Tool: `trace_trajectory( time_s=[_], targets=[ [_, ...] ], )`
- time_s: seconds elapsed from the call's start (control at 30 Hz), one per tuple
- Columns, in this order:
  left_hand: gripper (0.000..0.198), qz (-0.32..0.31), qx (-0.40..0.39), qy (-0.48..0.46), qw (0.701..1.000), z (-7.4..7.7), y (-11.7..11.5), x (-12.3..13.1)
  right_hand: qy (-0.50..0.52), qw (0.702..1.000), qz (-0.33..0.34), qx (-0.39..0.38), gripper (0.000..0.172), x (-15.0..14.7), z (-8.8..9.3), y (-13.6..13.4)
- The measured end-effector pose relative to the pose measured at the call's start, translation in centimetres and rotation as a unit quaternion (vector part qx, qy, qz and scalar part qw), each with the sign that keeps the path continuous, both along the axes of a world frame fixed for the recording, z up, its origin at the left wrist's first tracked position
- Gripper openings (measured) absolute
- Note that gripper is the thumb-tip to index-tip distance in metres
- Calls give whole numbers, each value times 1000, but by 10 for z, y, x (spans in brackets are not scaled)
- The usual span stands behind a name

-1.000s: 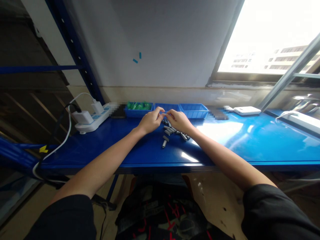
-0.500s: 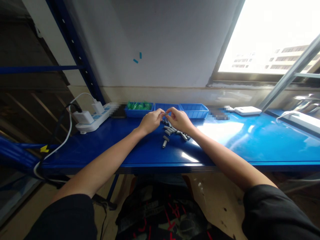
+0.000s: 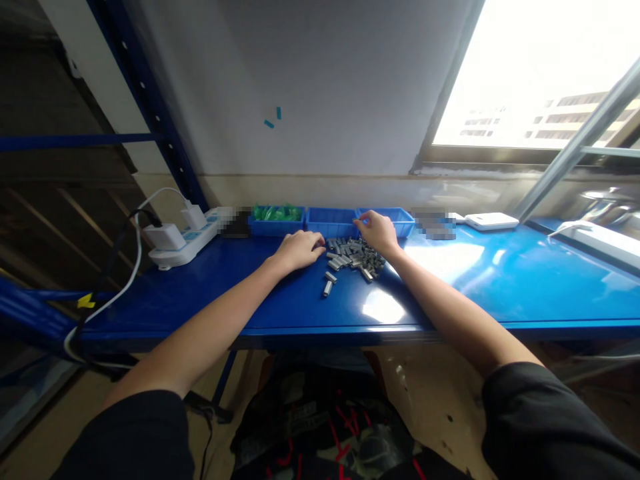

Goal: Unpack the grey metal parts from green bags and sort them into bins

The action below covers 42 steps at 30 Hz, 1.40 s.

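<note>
A pile of small silvery metal pieces (image 3: 345,251), short and rod-like, lies on the blue table. Two loose pieces (image 3: 327,289) sit apart from it, nearer the front edge. My left hand (image 3: 299,251) rests low at the left side of the pile, thumb and fingers apart, nothing visible between them. Above the back of the pile, my right hand (image 3: 379,232) is closed in a pinch in front of the blue bins. Whatever its fingertips hold is too small to name. The middle blue bin (image 3: 330,230) stands just behind both hands.
Green items fill the left blue bin (image 3: 275,230); the right blue bin (image 3: 400,227) stands beside the middle one. A white power strip (image 3: 183,250) with plugs and cables is at the left. A white device (image 3: 493,221) lies at the back right. The table's front edge (image 3: 320,337) runs close to my body.
My hands, together above the pile before, have separated. The left has lowered to the left side; the right has moved right toward the bins. More of the pile shows.
</note>
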<state>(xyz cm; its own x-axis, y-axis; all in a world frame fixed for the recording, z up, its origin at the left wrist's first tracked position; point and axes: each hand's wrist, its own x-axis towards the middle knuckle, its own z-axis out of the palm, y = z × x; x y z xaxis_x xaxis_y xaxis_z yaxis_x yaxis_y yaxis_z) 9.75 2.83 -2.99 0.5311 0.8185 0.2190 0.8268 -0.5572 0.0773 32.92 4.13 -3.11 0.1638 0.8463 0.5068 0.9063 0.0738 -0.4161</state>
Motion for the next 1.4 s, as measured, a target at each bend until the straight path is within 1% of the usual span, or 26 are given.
trace_trajectory(
  time_s=[0.1, 0.33, 0.47, 0.63, 0.73, 0.83, 1.0, 1.13, 1.27, 1.4],
  targets=[
    [25, 17, 6, -9, 1000, 4, -1, -2, 1, 1000, 6, 2, 29, -2, 0, 0],
    [26, 61, 10, -28, 998, 0, 6, -6, -1, 998, 48, 30, 34, -6, 2, -5],
    [24, 54, 8, -41, 998, -1, 10, -8, -4, 998, 61, 29, 32, -8, 1, -6],
    [24, 49, -5, -34, 998, 2, 5, -7, -3, 996, 89, 24, 29, -12, 1, -9],
    [22, 48, -10, -45, 998, 3, 4, -4, 0, 994, 104, 21, 28, -17, 3, -14],
    [20, 47, -19, -63, 997, 3, 5, -2, -2, 990, 137, 21, 27, -23, 6, -20],
    [25, 28, -6, -95, 995, 4, 8, -3, -13, 977, 213, 16, 26, -35, 9, -31],
    [27, -23, -9, -123, 992, 5, 9, -4, -47, 960, 276, -14, 27, -45, 8, -35],
    [27, -60, -25, -156, 986, 7, 7, -3, -66, 960, 271, -27, 23, -48, 8, -36],
    [26, -73, -22, -170, 982, 5, 7, -2, -59, 965, 256, -23, 21, -47, 9, -35]
  ],
)
